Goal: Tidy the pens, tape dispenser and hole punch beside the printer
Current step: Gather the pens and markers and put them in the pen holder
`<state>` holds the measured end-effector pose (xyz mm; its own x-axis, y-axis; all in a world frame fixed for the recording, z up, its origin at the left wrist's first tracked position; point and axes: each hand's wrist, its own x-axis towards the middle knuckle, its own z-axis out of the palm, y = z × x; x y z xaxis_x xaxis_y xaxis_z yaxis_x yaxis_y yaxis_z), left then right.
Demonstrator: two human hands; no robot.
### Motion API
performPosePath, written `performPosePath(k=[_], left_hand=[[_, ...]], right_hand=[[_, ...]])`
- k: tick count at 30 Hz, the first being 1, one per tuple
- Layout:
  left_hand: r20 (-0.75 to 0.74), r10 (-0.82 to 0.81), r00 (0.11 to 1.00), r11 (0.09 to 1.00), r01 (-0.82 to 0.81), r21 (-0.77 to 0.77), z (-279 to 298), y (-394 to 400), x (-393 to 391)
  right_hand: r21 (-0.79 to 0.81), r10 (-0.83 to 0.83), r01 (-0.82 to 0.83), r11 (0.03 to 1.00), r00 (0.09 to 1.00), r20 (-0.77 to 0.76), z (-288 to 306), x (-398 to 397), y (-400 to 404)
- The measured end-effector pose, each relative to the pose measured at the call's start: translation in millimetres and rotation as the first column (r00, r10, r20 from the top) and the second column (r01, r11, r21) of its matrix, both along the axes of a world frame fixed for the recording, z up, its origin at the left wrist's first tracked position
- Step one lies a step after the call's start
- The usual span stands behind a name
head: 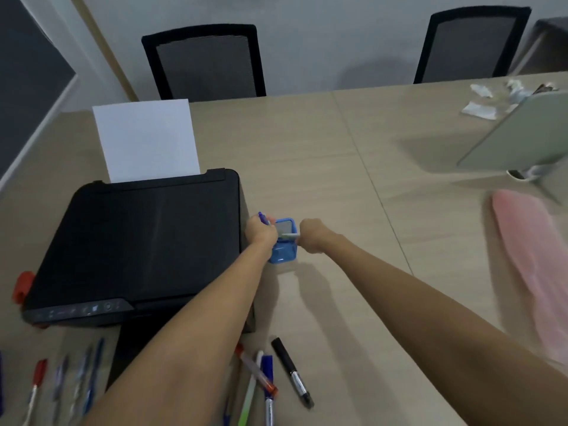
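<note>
A small blue pen holder (282, 244) stands on the table just right of the black printer (135, 244). My left hand (260, 230) is closed around a blue pen (263, 218) at the holder's left rim. On the holder's right side, my right hand (313, 235) grips a pale pen (289, 236) that lies across the opening. Several loose pens (258, 382) and a black marker (292, 372) lie near the front edge, and more pens (76, 376) lie in front of the printer at the left. I see no tape dispenser or hole punch.
White paper (146, 139) stands in the printer's rear feed. A red object (23, 285) sits at the printer's left. A pink cloth (534, 265), a tablet on a stand (519, 133) and crumpled paper (479, 109) are at the right. Two black chairs (204, 61) stand behind the table.
</note>
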<state>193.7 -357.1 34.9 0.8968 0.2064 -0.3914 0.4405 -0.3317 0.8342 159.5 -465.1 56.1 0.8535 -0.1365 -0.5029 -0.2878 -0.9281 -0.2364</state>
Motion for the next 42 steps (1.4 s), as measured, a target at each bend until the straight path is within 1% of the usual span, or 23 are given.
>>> performPosePath(k=[6, 9, 11, 14, 16, 18, 19, 20, 22, 23, 25, 27, 29, 30, 32, 34, 36, 38, 40, 42], left_hand=[[0.012, -0.015, 1.0, 0.996, 0.014, 0.087, -1.7, -0.1, -0.4], [0.036, -0.054, 0.998, 0.989, 0.048, 0.141, 16.0, 4.5, -4.8], [0.078, -0.135, 0.988, 0.982, 0.123, 0.147, 33.5, 9.8, -13.9], [0.207, -0.29, 0.934, 0.956, 0.273, 0.108, 64.7, 28.0, -48.2], [0.275, -0.395, 0.876, 0.918, 0.383, 0.099, 80.8, 52.5, -84.2], [0.295, -0.507, 0.81, 0.859, 0.504, 0.091, 85.4, 84.3, -122.5], [0.265, -0.561, 0.784, 0.823, 0.562, 0.08, 82.8, 101.3, -140.8], [0.198, -0.611, 0.767, 0.788, 0.612, 0.061, 77.9, 119.4, -158.9], [-0.017, -0.68, 0.733, 0.731, 0.68, 0.061, 58.9, 151.4, -189.6], [-0.127, -0.69, 0.712, 0.705, 0.702, 0.102, 46.8, 164.4, -202.7], [-0.284, -0.668, 0.688, 0.663, 0.723, 0.193, 18.9, 182.5, -221.2], [-0.374, -0.627, 0.683, 0.634, 0.727, 0.266, -10.6, 190.4, -232.0], [-0.443, -0.578, 0.685, 0.612, 0.723, 0.32, -35.3, 190.9, -237.0], [-0.463, -0.56, 0.687, 0.603, 0.721, 0.34, -45.8, 190.5, -237.8], [-0.463, -0.529, 0.711, 0.602, 0.699, 0.386, -62.5, 186.5, -237.6], [-0.439, -0.501, 0.746, 0.62, 0.663, 0.42, -77.1, 181.9, -236.1], [-0.41, -0.488, 0.77, 0.621, 0.637, 0.457, -88.2, 179.1, -235.1], [-0.387, -0.489, 0.782, 0.606, 0.623, 0.494, -97.2, 177.5, -234.5], [-0.364, -0.485, 0.795, 0.584, 0.604, 0.543, -101.4, 174.5, -234.8], [-0.336, -0.462, 0.821, 0.591, 0.567, 0.574, -102.0, 170.7, -235.0]], right_hand=[[0.023, -0.028, 0.027, 0.999, 0.998, 0.062, -2.7, 5.3, -4.3], [0.149, -0.099, 0.081, 0.986, 0.988, 0.117, 0.1, -2.4, -13.6], [0.243, -0.199, 0.155, 0.958, 0.966, 0.167, 0.6, -17.9, -18.0], [0.342, -0.318, 0.25, 0.906, 0.935, 0.159, -9.1, -54.5, -18.4], [0.364, -0.358, 0.288, 0.886, 0.923, 0.142, -20.7, -86.6, -14.6], [0.348, -0.362, 0.297, 0.889, 0.922, 0.139, -33.9, -122.0, -5.3], [0.325, -0.345, 0.284, 0.902, 0.926, 0.15, -39.7, -139.7, 2.2], [0.307, -0.323, 0.264, 0.914, 0.933, 0.161, -44.7, -157.0, 14.1], [0.317, -0.264, 0.204, 0.926, 0.952, 0.158, -52.8, -183.4, 45.2], [0.325, -0.22, 0.162, 0.932, 0.963, 0.152, -56.9, -192.2, 62.9], [0.321, -0.141, 0.082, 0.944, 0.976, 0.165, -65.4, -198.3, 98.2], [0.32, -0.113, 0.049, 0.946, 0.977, 0.182, -71.4, -197.0, 127.4], [0.258, -0.051, -0.002, 0.966, 0.979, 0.197, -78.0, -193.4, 149.1], [0.194, 0.0, -0.038, 0.98, 0.982, 0.191, -83.3, -191.8, 157.5], [0.018, 0.102, -0.106, 0.994, 0.982, 0.159, -93.9, -190.0, 167.8], [-0.071, 0.128, -0.119, 0.99, 0.982, 0.142, -101.1, -190.4, 171.1], [-0.079, 0.129, -0.117, 0.99, 0.975, 0.178, -101.7, -194.5, 167.8], [-0.046, 0.106, -0.098, 0.994, 0.967, 0.231, -98.8, -204.5, 156.5], [0.014, 0.006, -0.01, 1.0, 0.966, 0.257, -97.5, -220.4, 136.8], [0.086, -0.142, 0.124, 0.988, 0.96, 0.239, -97.2, -236.0, 118.8]])
